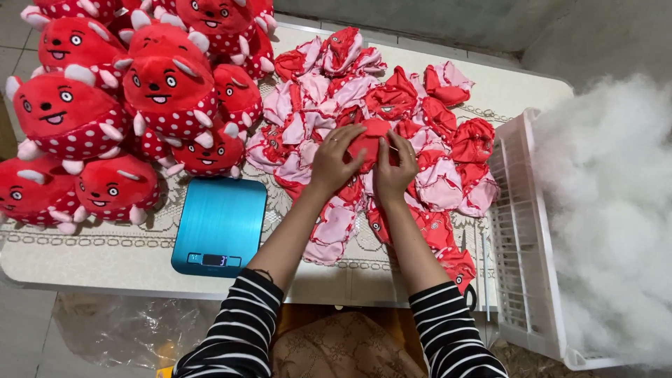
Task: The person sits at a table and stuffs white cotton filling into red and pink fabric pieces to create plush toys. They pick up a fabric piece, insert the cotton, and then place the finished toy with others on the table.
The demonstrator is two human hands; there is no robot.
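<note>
Both hands meet over the middle of the table. The left hand (336, 155) lies with its fingers curled over a red toy skin (369, 143), pressing on its left side. The right hand (393, 166) is just beside it, and its fingers pinch the right edge of the same skin, so the skin is held between the two hands. It sits on top of a pile of skins (420, 119), all red outside and pink inside, flat and without filling, which spreads over the centre and right part of the table (91, 262). Both arms wear sleeves with black and white stripes.

To the left of the hands, near the front edge, lies a blue scale (219, 224) with a small display. Behind the scale and further left is a heap of stuffed toys (133, 91), red with white dots, white ears and small faces. On the right side, touching the table edge, stands a white crate (521, 238). White filling (609, 203) rises out of it like a big cloud.
</note>
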